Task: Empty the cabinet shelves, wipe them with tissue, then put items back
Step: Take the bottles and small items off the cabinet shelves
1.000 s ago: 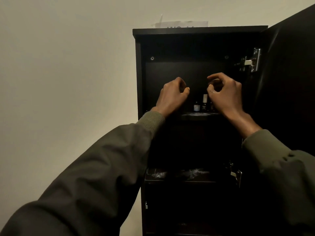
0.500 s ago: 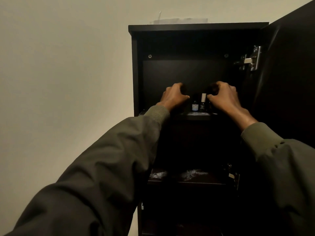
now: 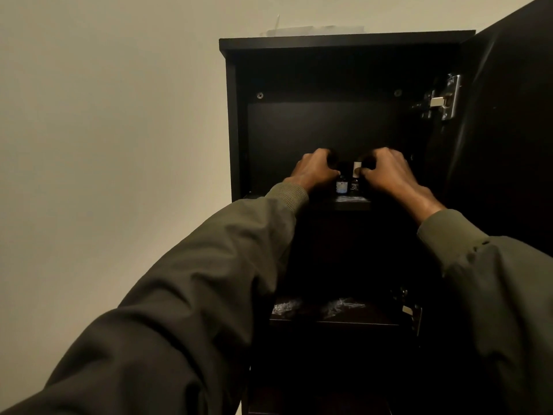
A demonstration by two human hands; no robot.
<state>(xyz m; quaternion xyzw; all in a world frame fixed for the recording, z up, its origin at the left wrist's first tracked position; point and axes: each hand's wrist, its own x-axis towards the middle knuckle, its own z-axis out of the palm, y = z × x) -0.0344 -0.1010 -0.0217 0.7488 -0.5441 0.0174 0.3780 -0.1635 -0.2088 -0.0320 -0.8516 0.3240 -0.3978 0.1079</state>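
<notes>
Tight squeeze on the upper shelf

Plenty of headroom above my hands, but two small bottles (image 3: 341,186) (image 3: 355,178) stand right between them, the cabinet wall (image 3: 232,130) closes the left and the open door (image 3: 508,145) with its hinge (image 3: 443,98) crowds the right.

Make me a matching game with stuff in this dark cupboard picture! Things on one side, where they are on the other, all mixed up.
Things:
1. small bottle with pale label
2. metal hinge
3. crinkly clear plastic
4. paper

Places:
A. on the lower shelf
B. on top of the cabinet
C. on the upper shelf, between the two hands
D. at the upper right, by the open door

Pairs: 1-C, 2-D, 3-A, 4-B
</notes>
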